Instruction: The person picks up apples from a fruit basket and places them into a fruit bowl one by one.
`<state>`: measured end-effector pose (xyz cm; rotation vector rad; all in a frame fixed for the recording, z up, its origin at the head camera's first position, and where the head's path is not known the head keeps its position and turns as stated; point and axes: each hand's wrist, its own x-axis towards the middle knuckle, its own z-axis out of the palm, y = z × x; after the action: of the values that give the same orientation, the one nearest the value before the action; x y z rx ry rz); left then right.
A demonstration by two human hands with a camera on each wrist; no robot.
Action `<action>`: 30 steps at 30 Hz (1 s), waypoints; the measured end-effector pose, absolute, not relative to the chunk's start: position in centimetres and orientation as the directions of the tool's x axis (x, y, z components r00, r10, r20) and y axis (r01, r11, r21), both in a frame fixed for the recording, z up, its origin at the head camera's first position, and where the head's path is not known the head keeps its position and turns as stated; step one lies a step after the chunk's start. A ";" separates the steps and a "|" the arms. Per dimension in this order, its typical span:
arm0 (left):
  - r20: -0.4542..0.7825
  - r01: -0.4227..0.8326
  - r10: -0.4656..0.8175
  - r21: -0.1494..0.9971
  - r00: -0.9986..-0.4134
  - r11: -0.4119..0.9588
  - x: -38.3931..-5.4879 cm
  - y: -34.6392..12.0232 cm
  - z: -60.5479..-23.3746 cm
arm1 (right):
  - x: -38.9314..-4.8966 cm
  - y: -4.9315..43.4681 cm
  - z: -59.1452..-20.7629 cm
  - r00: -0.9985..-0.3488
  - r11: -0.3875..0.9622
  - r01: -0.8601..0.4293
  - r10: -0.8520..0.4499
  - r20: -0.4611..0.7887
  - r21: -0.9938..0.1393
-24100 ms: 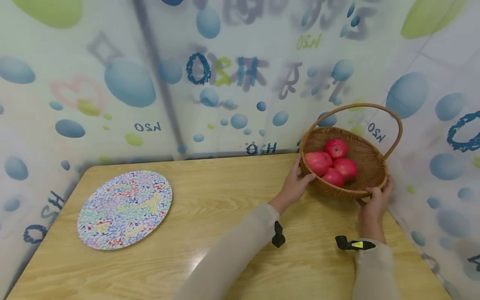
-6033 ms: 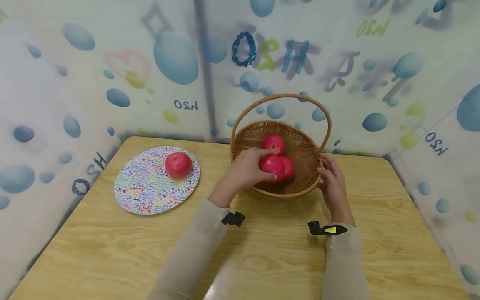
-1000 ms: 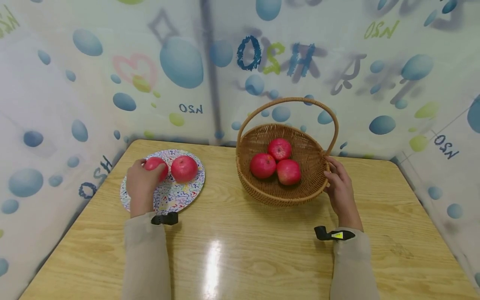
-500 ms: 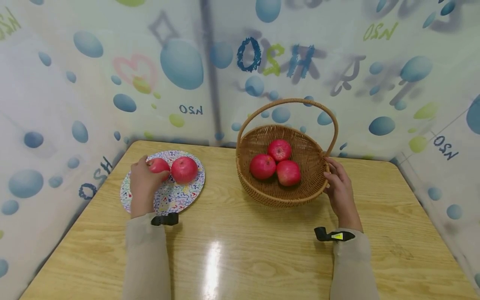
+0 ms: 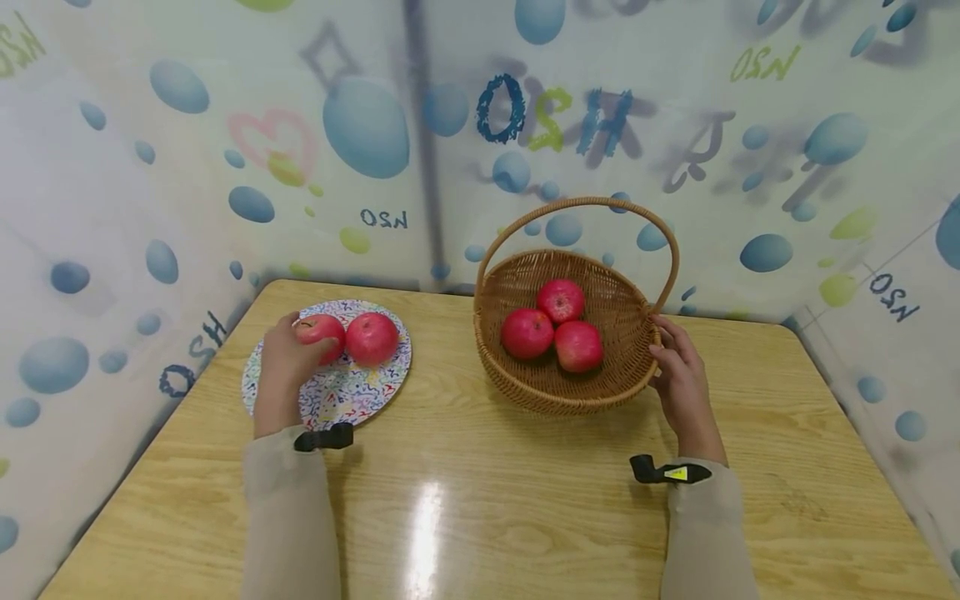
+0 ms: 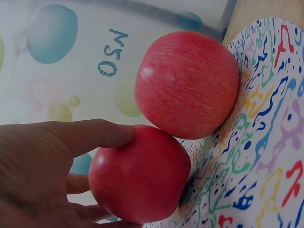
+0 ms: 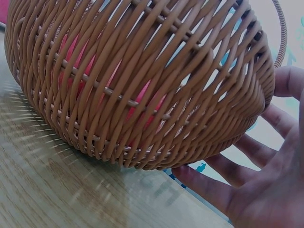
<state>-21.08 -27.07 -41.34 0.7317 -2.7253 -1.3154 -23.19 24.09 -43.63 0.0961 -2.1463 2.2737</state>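
Observation:
Two red apples rest side by side on an oval plate (image 5: 367,400) with a colourful squiggle pattern. My left hand (image 5: 285,362) grips the left apple (image 5: 321,333), thumb over its near side and fingers at its far side. In the left wrist view this held apple (image 6: 140,175) sits right against the other apple (image 6: 187,85). A brown wicker basket (image 5: 562,396) holds three more apples (image 5: 561,300). At the basket's right edge, my right hand (image 5: 682,375) holds it, thumb at the rim; in the right wrist view its fingers (image 7: 204,187) spread along the woven underside.
The basket's tall arched handle (image 5: 577,202) stands up over its opening. Both things stand towards the back of a wooden table (image 5: 495,508). Patterned walls (image 5: 465,200) enclose the table behind and at both sides.
Since the oldest frame, the basket moved left and two apples went onto the plate. Over the last second, the left apple shifted slightly right towards its neighbour; the right hand stayed at the basket.

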 end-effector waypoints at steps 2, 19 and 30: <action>-0.204 -0.422 -0.428 0.749 -0.881 0.512 -21.0 -27.0 -41.3 | -23.2 24.1 -43.6 -0.998 -0.059 -0.053 -0.032 0.055 -0.997; -0.127 -0.361 -0.457 0.805 -0.880 0.470 -21.9 -27.2 -42.9 | -23.2 24.1 -43.8 -0.999 -0.060 -0.043 -0.028 0.045 -0.997; -0.152 -0.372 -0.480 0.835 -0.864 0.405 -22.1 -27.3 -43.0 | -23.2 24.1 -43.7 -0.999 -0.066 -0.042 -0.031 0.044 -0.997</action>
<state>-22.08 -27.33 -43.04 0.7724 -2.5375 -1.4633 -23.24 24.12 -43.69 0.0835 -2.1412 2.2864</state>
